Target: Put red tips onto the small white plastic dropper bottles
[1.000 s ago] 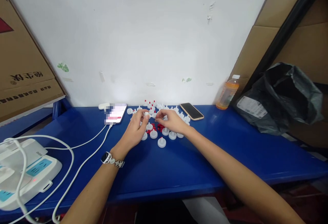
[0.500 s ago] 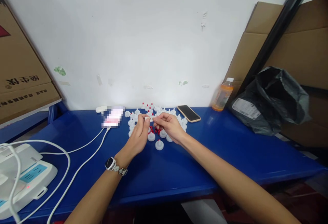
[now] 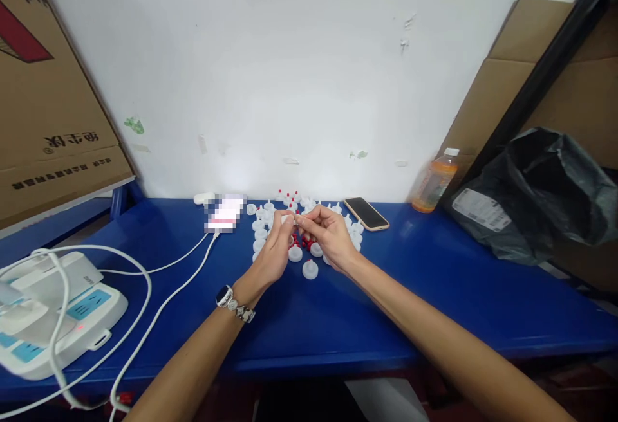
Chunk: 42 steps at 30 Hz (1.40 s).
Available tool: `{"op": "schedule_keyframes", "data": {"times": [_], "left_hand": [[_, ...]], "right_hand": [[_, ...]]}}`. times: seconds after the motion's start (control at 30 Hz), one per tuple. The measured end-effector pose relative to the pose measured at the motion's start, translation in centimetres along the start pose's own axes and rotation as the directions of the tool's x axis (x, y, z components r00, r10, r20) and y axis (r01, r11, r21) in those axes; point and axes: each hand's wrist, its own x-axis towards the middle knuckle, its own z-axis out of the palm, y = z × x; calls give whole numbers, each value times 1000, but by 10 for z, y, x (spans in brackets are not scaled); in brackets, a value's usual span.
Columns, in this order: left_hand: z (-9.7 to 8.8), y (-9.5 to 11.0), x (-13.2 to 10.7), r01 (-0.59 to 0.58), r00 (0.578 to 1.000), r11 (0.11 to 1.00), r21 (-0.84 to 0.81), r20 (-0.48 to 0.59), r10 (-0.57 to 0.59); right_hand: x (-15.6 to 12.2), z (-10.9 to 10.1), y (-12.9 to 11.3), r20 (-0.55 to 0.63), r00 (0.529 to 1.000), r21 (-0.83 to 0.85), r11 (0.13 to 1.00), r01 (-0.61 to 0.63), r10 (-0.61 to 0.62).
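Both hands meet above a cluster of small white round caps (image 3: 309, 269) and tiny red pieces (image 3: 295, 242) on the blue table (image 3: 415, 293). My left hand (image 3: 274, 251), with a watch at the wrist, pinches a small white cap (image 3: 286, 219) between thumb and fingers. My right hand (image 3: 328, 234) is closed in a pinch right beside that cap, fingertips touching it; what it holds is too small to make out. Several white caps, some with red tips, lie behind and under the hands.
A phone on a white cable (image 3: 224, 213) lies left of the caps, a dark phone (image 3: 365, 213) to the right. An orange drink bottle (image 3: 433, 181) and a black bag (image 3: 535, 193) stand at the right; a white power strip (image 3: 58, 309) at the left; cardboard boxes on both sides.
My hands have drawn closer together, and the right fingertips now meet the cap in my left hand. The view has shifted slightly.
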Motion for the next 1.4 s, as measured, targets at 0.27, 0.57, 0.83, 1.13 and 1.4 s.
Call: {"op": "schedule_keyframes", "data": {"times": [0.27, 0.57, 0.83, 1.13, 1.4], "left_hand": [[-9, 12, 0, -2, 997, 1000, -15, 71, 3], [-53, -10, 14, -68, 994, 777, 626, -27, 109], [-51, -14, 13, -56, 997, 671, 740, 10, 73], [-51, -23, 11, -64, 997, 655, 753, 20, 75], [-44, -10, 9, -69, 982, 721, 689, -82, 172]], "right_hand": [[6, -7, 0, 77, 997, -49, 999, -4, 8], [65, -42, 14, 259, 955, -709, 700, 86, 145], [96, -30, 22, 416, 898, -896, 231, 378, 144], [137, 22, 40, 317, 935, -940, 188, 286, 160], [116, 4, 23, 222, 975, -838, 517, 175, 29]]}}
